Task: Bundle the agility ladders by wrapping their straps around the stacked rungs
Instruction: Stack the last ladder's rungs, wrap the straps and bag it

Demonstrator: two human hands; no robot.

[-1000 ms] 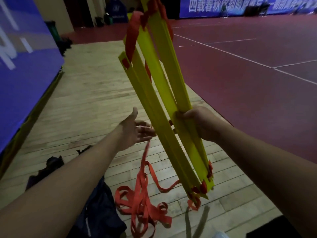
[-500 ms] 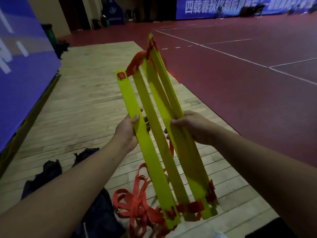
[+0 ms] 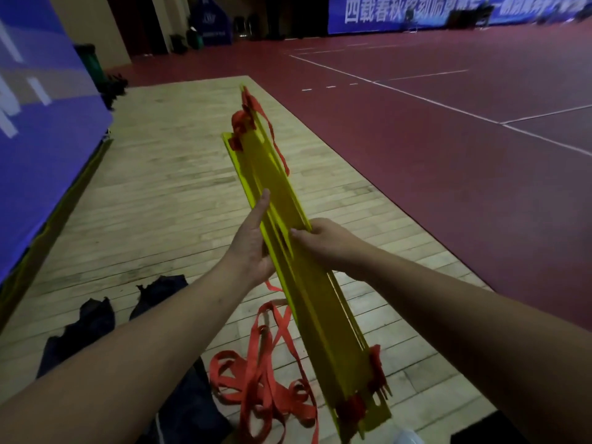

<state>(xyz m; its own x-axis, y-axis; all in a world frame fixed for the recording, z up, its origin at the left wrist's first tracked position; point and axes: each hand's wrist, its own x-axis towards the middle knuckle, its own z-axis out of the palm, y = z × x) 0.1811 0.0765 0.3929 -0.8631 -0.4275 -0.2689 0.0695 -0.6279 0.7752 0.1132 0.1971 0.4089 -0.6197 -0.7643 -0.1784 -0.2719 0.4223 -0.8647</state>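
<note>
Item: stacked rungs. These are yellow slats, flat, thin, long and narrow, rigid-looking plastic with a dull sheen. They are gathered face to face into one slanting pack, held in the air above the plank floor with the far end raised and the near end lowest. Right hand, at the pack's right edge about mid-length: fingers curled over the top face, gripping the slats, apparently to keep them clamped together. Left hand, on the opposite edge: palm pressed flat, the one visible digit straight along the slat, the others hidden behind; judged to be squaring the edges rather than carrying. Straps: red woven webbing, flat and limp, bunched at both ends of the pack. Most lies tangled on the floor below and left of the near end, not yet wound round. Dark cloth: soft, crumpled, on the floor left of the pack.
</note>
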